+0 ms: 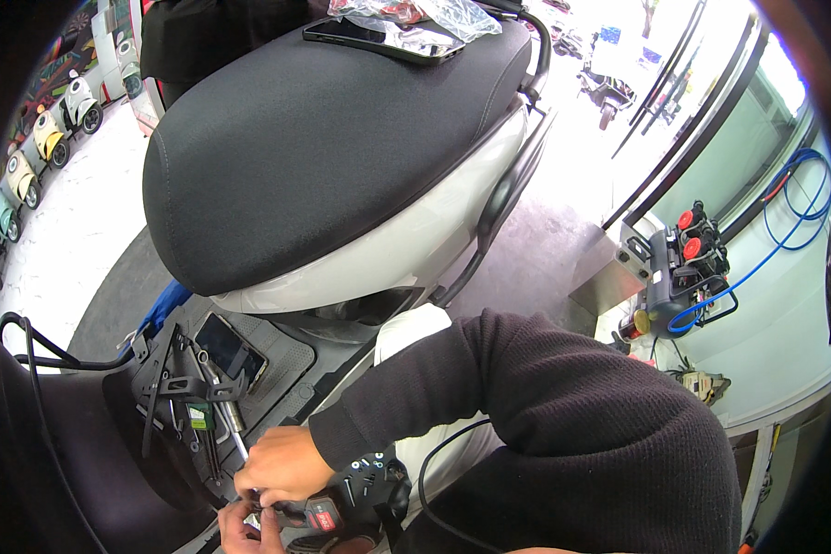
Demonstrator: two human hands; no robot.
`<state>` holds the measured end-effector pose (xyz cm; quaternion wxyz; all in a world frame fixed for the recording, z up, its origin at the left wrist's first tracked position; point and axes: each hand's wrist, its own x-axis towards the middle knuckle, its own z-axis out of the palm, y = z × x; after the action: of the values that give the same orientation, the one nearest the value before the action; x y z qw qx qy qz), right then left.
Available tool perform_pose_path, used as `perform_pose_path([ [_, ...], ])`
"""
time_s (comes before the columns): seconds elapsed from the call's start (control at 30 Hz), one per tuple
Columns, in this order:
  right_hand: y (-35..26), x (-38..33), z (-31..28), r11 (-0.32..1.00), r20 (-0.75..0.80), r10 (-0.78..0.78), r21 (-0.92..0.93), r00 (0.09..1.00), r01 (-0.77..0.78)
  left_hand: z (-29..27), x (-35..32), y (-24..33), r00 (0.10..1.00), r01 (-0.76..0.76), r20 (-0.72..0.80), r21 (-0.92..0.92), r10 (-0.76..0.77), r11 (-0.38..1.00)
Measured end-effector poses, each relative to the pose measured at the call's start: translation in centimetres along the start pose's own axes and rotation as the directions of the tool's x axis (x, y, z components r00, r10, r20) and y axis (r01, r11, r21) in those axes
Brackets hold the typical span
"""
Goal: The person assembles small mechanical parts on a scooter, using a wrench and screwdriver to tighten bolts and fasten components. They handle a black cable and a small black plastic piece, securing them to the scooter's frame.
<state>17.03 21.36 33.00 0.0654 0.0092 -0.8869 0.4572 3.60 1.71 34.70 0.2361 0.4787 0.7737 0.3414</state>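
Note:
At the lower edge, my right hand [288, 464] is closed, fingers bent down, with its black-sleeved arm reaching in from the right. Just below it, my left hand [249, 530] pinches with thumb and fingers. Their fingertips nearly meet over a small dark part whose kind I cannot make out. Right beside them is a black power tool [316, 514] with a red label, partly covered by the hands. Several silver bolts [364, 479] lie on a black surface next to my right wrist. A shiny metal rod [238, 434] extends away from the right hand.
A scooter's black seat [332, 138] carries a phone [379, 41] and a clear plastic bag [425, 18]. On its footboard [294, 365] lie another phone [233, 355], wrenches and black brackets [189, 386]. An air compressor [688, 277] with a blue hose stands right; parked scooters [51, 134] line the far left.

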Motion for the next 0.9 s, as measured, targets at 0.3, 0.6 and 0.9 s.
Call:
perform_pose_path([
  [0.3,0.4,-0.1,0.1,0.99,0.022,-0.073,0.121,0.997,0.069,-0.3,0.0,0.8,1.0,-0.021,-0.018,0.109,0.023,0.994],
  [0.6,0.5,0.2,0.4,0.957,0.175,0.164,-0.268,0.971,-0.113,0.1,-0.3,0.8,0.998,-0.057,0.005,0.11,0.056,0.992],
  [0.9,0.9,0.0,0.7,0.992,0.08,-0.124,0.019,0.989,0.122,-0.1,-0.3,1.2,0.999,-0.043,0.028,0.154,0.039,0.987],
])
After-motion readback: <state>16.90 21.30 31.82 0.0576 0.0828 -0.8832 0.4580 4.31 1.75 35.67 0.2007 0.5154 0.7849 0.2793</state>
